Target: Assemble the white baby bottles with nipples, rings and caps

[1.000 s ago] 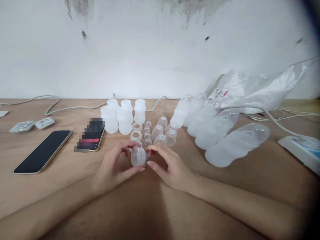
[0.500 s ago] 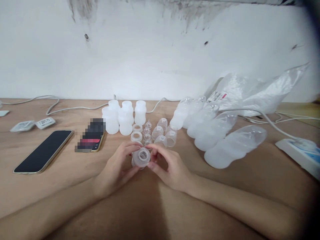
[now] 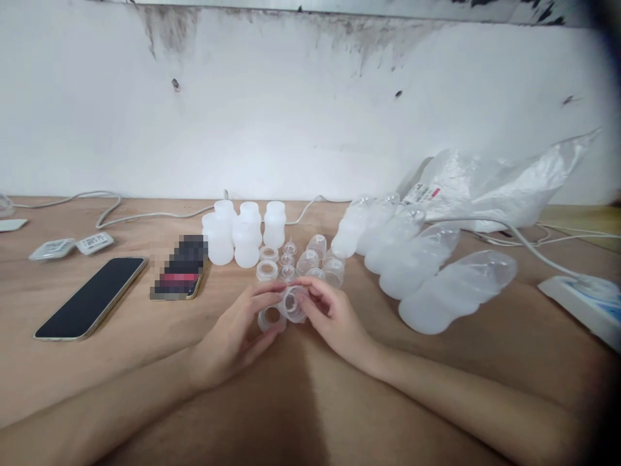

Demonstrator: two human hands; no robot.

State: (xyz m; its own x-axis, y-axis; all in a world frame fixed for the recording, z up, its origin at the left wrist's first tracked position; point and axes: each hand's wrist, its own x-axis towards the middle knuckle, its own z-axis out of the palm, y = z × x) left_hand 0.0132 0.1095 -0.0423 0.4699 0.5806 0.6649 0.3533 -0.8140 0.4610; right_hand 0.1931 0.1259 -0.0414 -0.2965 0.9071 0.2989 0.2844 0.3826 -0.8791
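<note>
My right hand [image 3: 334, 317] is closed on a clear bottle nipple [image 3: 293, 303], its base facing me, thumb and fingers at its edge. My left hand [image 3: 237, 323] curves around a translucent screw ring [image 3: 272, 320], thumb along its near side; its fingertips reach the far edge of the nipple. Nipple and ring are side by side, the nipple slightly overlapping the ring's right. Just beyond the hands stand more screw rings [image 3: 267, 270], a column of clear nipples [image 3: 288, 260] and several clear domed caps [image 3: 334, 272].
White bottles [image 3: 246, 243] stand upright at the back. On the right, several bottles with clear tops [image 3: 431, 304] lie tilted, near a plastic bag [image 3: 509, 188] and a power strip [image 3: 582, 301]. Two phones [image 3: 90, 299] and small packets [image 3: 52, 249] lie left; a cable [image 3: 160, 212] runs behind.
The nipple has moved right, from over the screw ring to beside it, in my right hand. My left hand stays around the ring. The view has tilted up slightly.
</note>
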